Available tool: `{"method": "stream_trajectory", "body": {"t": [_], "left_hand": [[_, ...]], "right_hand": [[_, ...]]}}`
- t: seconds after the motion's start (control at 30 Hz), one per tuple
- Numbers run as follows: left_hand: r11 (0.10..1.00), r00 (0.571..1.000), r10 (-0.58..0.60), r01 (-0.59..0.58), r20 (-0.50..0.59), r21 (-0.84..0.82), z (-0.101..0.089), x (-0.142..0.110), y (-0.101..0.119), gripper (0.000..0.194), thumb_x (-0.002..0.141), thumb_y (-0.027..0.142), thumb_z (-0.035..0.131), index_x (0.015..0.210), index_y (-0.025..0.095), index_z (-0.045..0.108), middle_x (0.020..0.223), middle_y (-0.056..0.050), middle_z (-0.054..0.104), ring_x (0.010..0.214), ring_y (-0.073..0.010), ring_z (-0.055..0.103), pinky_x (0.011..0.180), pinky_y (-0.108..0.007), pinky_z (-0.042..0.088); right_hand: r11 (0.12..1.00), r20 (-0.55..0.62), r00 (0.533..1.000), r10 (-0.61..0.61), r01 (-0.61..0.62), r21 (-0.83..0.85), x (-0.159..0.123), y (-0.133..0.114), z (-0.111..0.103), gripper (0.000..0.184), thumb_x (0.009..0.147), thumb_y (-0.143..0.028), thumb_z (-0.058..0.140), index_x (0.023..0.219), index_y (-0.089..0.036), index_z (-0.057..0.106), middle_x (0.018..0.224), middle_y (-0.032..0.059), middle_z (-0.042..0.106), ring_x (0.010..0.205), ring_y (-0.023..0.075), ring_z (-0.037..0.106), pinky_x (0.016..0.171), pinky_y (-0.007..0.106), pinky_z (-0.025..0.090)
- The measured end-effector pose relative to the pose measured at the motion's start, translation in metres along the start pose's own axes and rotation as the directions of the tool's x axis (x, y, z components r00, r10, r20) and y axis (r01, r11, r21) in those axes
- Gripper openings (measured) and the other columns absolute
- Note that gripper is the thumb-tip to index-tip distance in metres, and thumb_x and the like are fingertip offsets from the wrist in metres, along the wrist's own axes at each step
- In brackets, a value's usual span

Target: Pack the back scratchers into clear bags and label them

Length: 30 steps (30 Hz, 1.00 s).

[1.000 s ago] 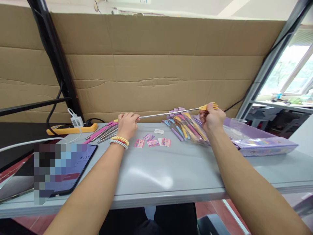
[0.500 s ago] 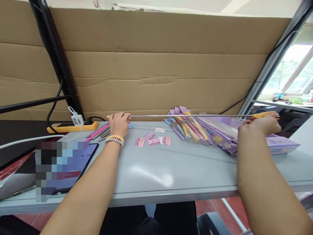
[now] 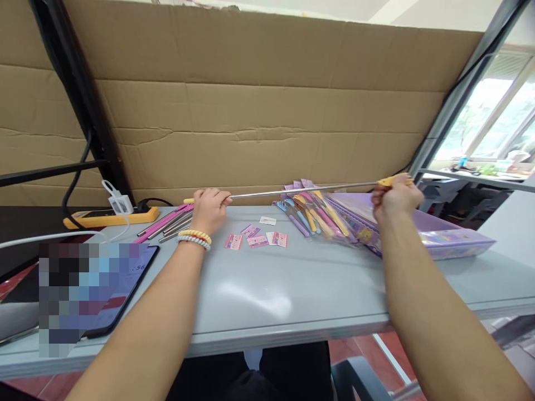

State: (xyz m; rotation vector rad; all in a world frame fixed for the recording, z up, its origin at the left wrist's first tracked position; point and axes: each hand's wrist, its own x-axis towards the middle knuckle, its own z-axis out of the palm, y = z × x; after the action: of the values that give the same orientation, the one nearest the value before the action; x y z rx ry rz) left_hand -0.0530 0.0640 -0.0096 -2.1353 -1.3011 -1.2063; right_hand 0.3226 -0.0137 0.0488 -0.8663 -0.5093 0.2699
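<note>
A thin metal telescopic back scratcher (image 3: 301, 191) with yellow ends stretches across the desk between my hands. My left hand (image 3: 209, 210) is closed around one end, with a yellow tip sticking out on its left. At the other end, my right hand (image 3: 397, 197) grips the yellow part, slightly higher than my left. Below the rod lie several small printed pink and purple cards (image 3: 257, 240) and a white card (image 3: 268, 220). Behind and beneath it, a bundle of colourful claw-headed sticks (image 3: 320, 214) rests in clear plastic bags.
Pink and metal rods (image 3: 169, 223) lie left of my left hand. A phone or tablet (image 3: 137, 278), partly blurred out, sits at the left front. Behind it is a yellow power strip (image 3: 111, 216) with a white charger (image 3: 121, 203). A purple box (image 3: 455, 245) stands right; cardboard (image 3: 267, 111) lines the back.
My right hand has moved left towards my left hand, and the visible rod between them is shorter and tilts up to the right. The view has shifted slightly right.
</note>
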Motion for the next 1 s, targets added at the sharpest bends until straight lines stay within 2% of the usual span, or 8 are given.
{"method": "stream_trajectory", "body": {"t": [0.13, 0.37, 0.43, 0.47, 0.53, 0.57, 0.73, 1.0], "left_hand": [[0.997, 0.998, 0.037, -0.040, 0.051, 0.071, -0.007, 0.006, 0.023, 0.025, 0.089, 0.028, 0.040, 0.086, 0.021, 0.064, 0.087, -0.006, 0.067, 0.087, -0.0224, 0.058, 0.078, -0.038, 0.033], [0.986, 0.997, 0.017, -0.028, 0.071, 0.164, -0.021, 0.001, 0.011, 0.024, 0.090, 0.027, 0.040, 0.082, 0.021, 0.063, 0.086, -0.005, 0.068, 0.087, -0.0230, 0.058, 0.070, -0.037, 0.030], [0.985, 0.994, 0.055, -0.070, 0.094, 0.156, -0.022, 0.000, 0.019, 0.025, 0.090, 0.028, 0.040, 0.082, 0.021, 0.063, 0.083, -0.005, 0.067, 0.084, -0.0224, 0.059, 0.069, -0.037, 0.030], [0.983, 0.989, 0.092, -0.108, 0.113, 0.148, -0.021, 0.001, 0.026, 0.025, 0.091, 0.029, 0.041, 0.081, 0.021, 0.063, 0.082, -0.005, 0.067, 0.083, -0.0221, 0.059, 0.068, -0.036, 0.030], [0.971, 0.972, 0.183, -0.202, 0.147, 0.127, -0.019, 0.001, 0.046, 0.026, 0.091, 0.030, 0.041, 0.080, 0.020, 0.063, 0.079, -0.005, 0.066, 0.081, -0.0218, 0.058, 0.067, -0.036, 0.029], [0.963, 0.964, 0.220, -0.239, 0.149, 0.125, -0.018, 0.000, 0.056, 0.026, 0.091, 0.030, 0.041, 0.081, 0.020, 0.063, 0.079, -0.006, 0.066, 0.081, -0.0218, 0.058, 0.067, -0.036, 0.029], [0.961, 0.967, 0.232, -0.245, 0.103, 0.127, -0.018, -0.005, 0.081, 0.029, 0.093, 0.028, 0.037, 0.081, 0.018, 0.062, 0.076, -0.009, 0.063, 0.078, -0.0224, 0.057, 0.065, -0.037, 0.028], [0.967, 0.952, 0.209, -0.236, 0.223, 0.099, -0.014, -0.011, 0.075, 0.023, 0.093, 0.026, 0.040, 0.088, 0.020, 0.062, 0.078, -0.006, 0.064, 0.078, -0.0203, 0.058, 0.062, -0.034, 0.028]], "right_hand": [[0.995, 0.250, 0.964, 0.093, -0.100, 0.016, -0.032, 0.015, 0.029, 0.025, 0.093, -0.026, 0.044, 0.069, -0.018, 0.043, 0.043, -0.0046, 0.051, 0.028, 0.0062, 0.040, 0.026, 0.015, 0.024], [0.992, 0.505, 0.855, 0.115, -0.124, -0.015, -0.052, 0.037, 0.036, 0.036, 0.076, -0.046, 0.067, 0.063, -0.018, 0.047, 0.044, -0.0011, 0.057, 0.031, 0.0088, 0.047, 0.024, 0.017, 0.030], [0.988, 0.628, 0.763, 0.153, -0.127, -0.086, -0.067, 0.041, 0.039, 0.041, 0.068, -0.052, 0.071, 0.063, -0.017, 0.050, 0.047, 0.0010, 0.060, 0.033, 0.0099, 0.050, 0.025, 0.017, 0.032], [0.983, 0.705, 0.685, 0.183, -0.121, -0.138, -0.078, 0.043, 0.042, 0.043, 0.064, -0.054, 0.073, 0.064, -0.017, 0.052, 0.049, 0.0023, 0.062, 0.035, 0.0111, 0.053, 0.026, 0.018, 0.034], [0.964, 0.835, 0.486, 0.258, -0.074, -0.255, -0.103, 0.046, 0.048, 0.046, 0.061, -0.058, 0.073, 0.067, -0.017, 0.054, 0.051, 0.0033, 0.063, 0.036, 0.0134, 0.055, 0.027, 0.020, 0.038], [0.960, 0.862, 0.427, 0.272, -0.060, -0.274, -0.115, 0.047, 0.051, 0.046, 0.062, -0.059, 0.071, 0.069, -0.017, 0.054, 0.052, 0.0033, 0.064, 0.037, 0.0141, 0.056, 0.028, 0.022, 0.039], [0.975, 0.868, 0.443, 0.222, -0.075, -0.210, -0.142, 0.047, 0.058, 0.048, 0.064, -0.063, 0.067, 0.071, -0.018, 0.052, 0.052, 0.0027, 0.063, 0.037, 0.0138, 0.055, 0.030, 0.023, 0.040], [0.959, 0.897, 0.347, 0.275, -0.029, -0.282, -0.132, 0.047, 0.052, 0.044, 0.067, -0.059, 0.068, 0.074, -0.018, 0.051, 0.057, 0.0020, 0.065, 0.040, 0.0128, 0.056, 0.034, 0.023, 0.042]]}}
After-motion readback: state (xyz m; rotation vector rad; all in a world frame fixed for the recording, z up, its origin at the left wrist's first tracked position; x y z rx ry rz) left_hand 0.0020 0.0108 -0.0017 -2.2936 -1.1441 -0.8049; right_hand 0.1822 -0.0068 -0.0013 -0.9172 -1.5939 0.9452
